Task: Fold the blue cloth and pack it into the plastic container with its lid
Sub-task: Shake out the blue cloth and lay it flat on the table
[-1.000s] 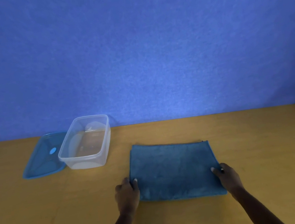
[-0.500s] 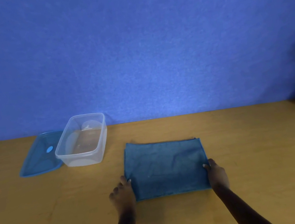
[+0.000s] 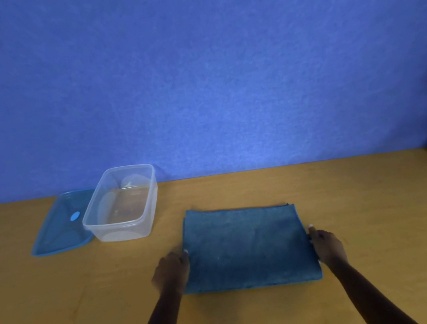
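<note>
Cloth (image 3: 246,249) leaves left hand (image 3: 171,273), right hand (image 3: 329,247) grips unclear.

Both forearms reach forward, left grip (image 3: 172,272) and right grip (image 3: 328,246) knuckles-up, each pinching the blue cloth (image 3: 246,249) by one side.

Single head-worn camera, wide angle.
It looks forward and down over the table (image 3: 369,206) to the wall (image 3: 190,66), close behind the left hand (image 3: 172,272) and right hand (image 3: 327,246) at the blue cloth (image 3: 247,246).
</note>
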### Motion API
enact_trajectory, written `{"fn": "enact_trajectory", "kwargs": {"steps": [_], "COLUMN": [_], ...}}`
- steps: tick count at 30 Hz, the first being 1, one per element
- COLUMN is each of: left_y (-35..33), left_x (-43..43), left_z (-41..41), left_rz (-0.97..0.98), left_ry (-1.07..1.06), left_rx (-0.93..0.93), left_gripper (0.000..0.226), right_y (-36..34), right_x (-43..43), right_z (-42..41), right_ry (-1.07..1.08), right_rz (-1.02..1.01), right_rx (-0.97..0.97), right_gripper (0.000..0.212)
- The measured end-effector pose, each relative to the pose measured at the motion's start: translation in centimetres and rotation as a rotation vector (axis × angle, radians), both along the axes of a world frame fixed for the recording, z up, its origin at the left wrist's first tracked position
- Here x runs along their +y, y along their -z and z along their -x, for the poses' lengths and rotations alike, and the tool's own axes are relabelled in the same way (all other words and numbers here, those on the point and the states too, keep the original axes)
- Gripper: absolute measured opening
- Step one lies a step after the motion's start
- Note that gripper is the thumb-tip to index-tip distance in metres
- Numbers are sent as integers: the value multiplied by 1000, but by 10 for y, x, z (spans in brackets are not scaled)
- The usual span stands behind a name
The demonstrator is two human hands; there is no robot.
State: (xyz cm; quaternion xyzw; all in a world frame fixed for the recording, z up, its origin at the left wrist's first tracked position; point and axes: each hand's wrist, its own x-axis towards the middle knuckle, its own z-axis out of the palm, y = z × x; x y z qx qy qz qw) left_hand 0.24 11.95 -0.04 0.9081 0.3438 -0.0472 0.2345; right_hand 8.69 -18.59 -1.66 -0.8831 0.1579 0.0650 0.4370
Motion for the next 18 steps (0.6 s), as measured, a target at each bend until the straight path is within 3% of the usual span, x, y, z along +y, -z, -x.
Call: {"fn": "enact_trajectory", "kwargs": {"steps": [5,12,18], "left_y": [-9,-6,5], "left_x": [7,11,4], "left_z": [-26,-43,-28], "left_rz": [172,278,332], "left_ry": [37,-11,-137], "left_rx": [-43,-123,-377], "left_gripper": [49,36,24], "right_y": [-10,-15,-19], "right_x": [4,20,27], "right_z": [-30,-53,-52], "right_ry": [62,8,-24], "right_rz": [-270,-262,-281], "right_rx": [115,43,-119], "right_gripper": [33,24,22]}}
